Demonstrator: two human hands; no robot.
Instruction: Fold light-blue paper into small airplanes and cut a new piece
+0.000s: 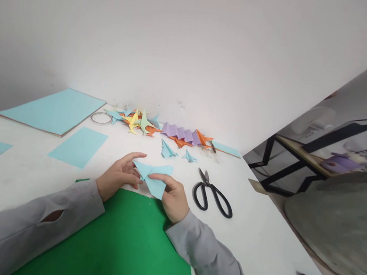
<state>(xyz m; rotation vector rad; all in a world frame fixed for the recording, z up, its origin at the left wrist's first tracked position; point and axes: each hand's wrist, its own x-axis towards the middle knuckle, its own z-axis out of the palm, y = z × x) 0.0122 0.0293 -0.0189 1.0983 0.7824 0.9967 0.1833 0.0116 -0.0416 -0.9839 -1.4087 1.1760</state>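
A folded piece of light-blue paper (157, 185) with pointed corners and a crease near its middle is pinched in my right hand (175, 201), index finger lying across its front. My left hand (120, 174) is at the paper's left corner, its index finger stretched out above and its thumb below, fingers apart. Whether the left fingers touch the paper's back is hidden. Under both wrists lies a green mat (124, 241). Just right of my right hand rest black-handled scissors (208, 189), blades slightly apart and pointing away from me.
Along the wall lie folded paper figures (143, 123) in several colours and a pleated purple paper (180, 132). Two small blue folded pieces (167, 149) sit before them. Leftward are a tape roll (101, 118), a blue paper stack (56, 110) and blue sheets (80, 147). A black-framed shelf (302, 154) stands right.
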